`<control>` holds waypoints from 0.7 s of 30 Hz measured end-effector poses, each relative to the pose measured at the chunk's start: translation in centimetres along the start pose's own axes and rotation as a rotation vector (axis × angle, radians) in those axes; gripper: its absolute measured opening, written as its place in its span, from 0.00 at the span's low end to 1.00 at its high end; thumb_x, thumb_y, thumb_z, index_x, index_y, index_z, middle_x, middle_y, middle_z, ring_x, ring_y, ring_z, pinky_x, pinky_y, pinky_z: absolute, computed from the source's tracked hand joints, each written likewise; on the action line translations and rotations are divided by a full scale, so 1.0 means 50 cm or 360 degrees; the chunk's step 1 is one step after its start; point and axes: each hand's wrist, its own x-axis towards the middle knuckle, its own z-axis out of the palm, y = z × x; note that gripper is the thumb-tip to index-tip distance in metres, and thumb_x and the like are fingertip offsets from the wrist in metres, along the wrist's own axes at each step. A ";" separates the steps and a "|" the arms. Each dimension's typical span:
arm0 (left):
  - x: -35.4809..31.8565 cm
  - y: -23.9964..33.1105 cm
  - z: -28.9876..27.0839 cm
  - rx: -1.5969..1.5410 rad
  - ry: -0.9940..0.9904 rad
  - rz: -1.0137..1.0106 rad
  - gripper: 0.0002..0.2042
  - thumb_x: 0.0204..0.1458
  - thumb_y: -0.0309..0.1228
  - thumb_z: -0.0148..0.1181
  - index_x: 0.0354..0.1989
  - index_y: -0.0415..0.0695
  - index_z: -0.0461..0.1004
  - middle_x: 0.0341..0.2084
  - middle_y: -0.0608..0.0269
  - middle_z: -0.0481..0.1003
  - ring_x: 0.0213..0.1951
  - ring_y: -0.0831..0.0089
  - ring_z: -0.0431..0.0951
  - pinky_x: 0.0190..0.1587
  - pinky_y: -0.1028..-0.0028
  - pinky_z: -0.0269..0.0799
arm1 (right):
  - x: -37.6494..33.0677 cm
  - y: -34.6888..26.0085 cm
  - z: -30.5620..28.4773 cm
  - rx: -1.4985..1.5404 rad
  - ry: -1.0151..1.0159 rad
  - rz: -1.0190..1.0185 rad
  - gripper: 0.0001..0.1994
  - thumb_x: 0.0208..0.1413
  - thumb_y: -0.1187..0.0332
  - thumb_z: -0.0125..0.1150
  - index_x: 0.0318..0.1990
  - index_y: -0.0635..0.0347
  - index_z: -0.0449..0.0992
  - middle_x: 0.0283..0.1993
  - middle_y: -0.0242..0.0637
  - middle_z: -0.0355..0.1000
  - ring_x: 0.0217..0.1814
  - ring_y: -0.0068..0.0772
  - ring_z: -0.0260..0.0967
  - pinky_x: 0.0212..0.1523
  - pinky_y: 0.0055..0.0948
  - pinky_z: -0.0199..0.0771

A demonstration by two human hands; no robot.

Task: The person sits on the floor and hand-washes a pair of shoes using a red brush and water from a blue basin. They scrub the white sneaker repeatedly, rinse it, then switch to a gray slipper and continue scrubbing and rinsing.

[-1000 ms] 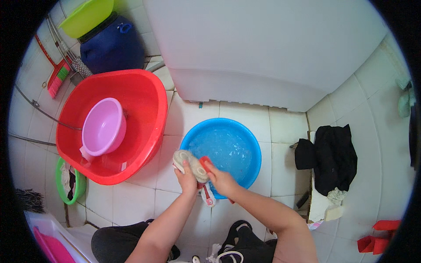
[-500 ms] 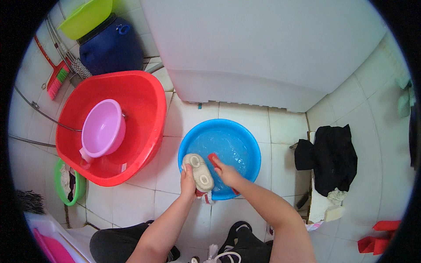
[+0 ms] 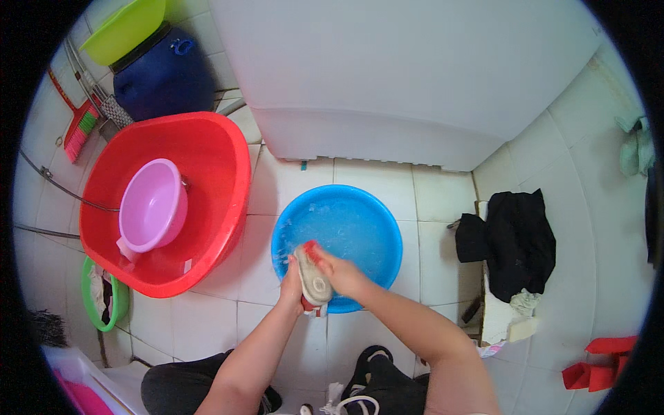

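Observation:
A small shoe (image 3: 317, 285) with a pale beige ribbed sole and reddish upper is tilted over the near-left rim of the blue basin (image 3: 363, 232), its sole turned up. My left hand (image 3: 291, 283) is wrapped around the shoe's left side. My right hand (image 3: 337, 272) grips a red scrubbing brush (image 3: 310, 247), blurred by motion, against the sole near its far end. Most of the brush is hidden under my right fingers. Cloudy water fills the basin, with splashes at its left side.
At left, a large red tub (image 3: 225, 187) holds a pink dipper (image 3: 162, 207); a green basket (image 3: 121, 302) with cloths stands nearer. Behind are a blue barrel (image 3: 166, 76) and a broom (image 3: 81, 128). A white appliance (image 3: 387, 83) stands ahead; black clothing (image 3: 519, 238) lies at right.
My right hand has brought the brush left from above the water onto the sole. The shoe has rotated slightly, and splashes have appeared at the basin's left. The whole view has shifted a little.

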 end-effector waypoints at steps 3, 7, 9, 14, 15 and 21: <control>-0.014 -0.004 0.008 -0.0121 -0.0028 0.0023 0.34 0.63 0.61 0.38 0.64 0.44 0.63 0.57 0.54 0.70 0.56 0.61 0.73 0.55 0.62 0.72 | 0.013 -0.028 -0.011 -0.0276 0.0151 -0.0215 0.25 0.68 0.52 0.40 0.72 0.29 0.51 0.52 0.59 0.72 0.48 0.56 0.75 0.50 0.45 0.75; -0.037 0.004 0.010 -0.0107 -0.0051 -0.0028 0.34 0.63 0.61 0.38 0.65 0.46 0.63 0.57 0.55 0.71 0.55 0.62 0.74 0.54 0.62 0.73 | 0.030 -0.028 0.002 -0.0080 0.0104 -0.0042 0.25 0.68 0.52 0.40 0.72 0.27 0.52 0.54 0.61 0.71 0.53 0.61 0.72 0.56 0.49 0.71; -0.041 0.007 0.012 -0.0159 -0.0132 0.0073 0.33 0.62 0.61 0.38 0.63 0.46 0.65 0.54 0.56 0.73 0.52 0.62 0.76 0.52 0.63 0.75 | 0.036 -0.013 0.003 -0.0070 0.0261 -0.0143 0.24 0.68 0.53 0.40 0.71 0.27 0.53 0.54 0.61 0.71 0.54 0.62 0.71 0.57 0.50 0.70; -0.029 0.006 0.021 0.0058 -0.0053 0.0038 0.31 0.65 0.58 0.38 0.64 0.44 0.64 0.55 0.56 0.72 0.53 0.65 0.74 0.53 0.65 0.73 | 0.060 0.071 -0.044 -0.0238 0.0219 0.0101 0.25 0.67 0.56 0.42 0.71 0.34 0.55 0.57 0.62 0.68 0.52 0.63 0.72 0.56 0.50 0.70; -0.021 0.009 0.021 0.0105 -0.0074 0.0144 0.31 0.65 0.57 0.39 0.63 0.43 0.65 0.54 0.56 0.72 0.52 0.65 0.75 0.53 0.65 0.73 | 0.071 0.093 -0.058 -0.0290 0.0360 0.0240 0.25 0.67 0.56 0.42 0.72 0.34 0.54 0.59 0.63 0.66 0.53 0.64 0.72 0.56 0.51 0.70; 0.034 -0.003 -0.007 0.0063 0.0056 0.0348 0.27 0.67 0.52 0.40 0.58 0.39 0.67 0.50 0.56 0.73 0.50 0.68 0.75 0.52 0.68 0.72 | 0.127 0.224 -0.043 -0.0483 0.0736 0.0575 0.31 0.64 0.66 0.47 0.73 0.34 0.48 0.69 0.64 0.51 0.58 0.68 0.66 0.56 0.55 0.69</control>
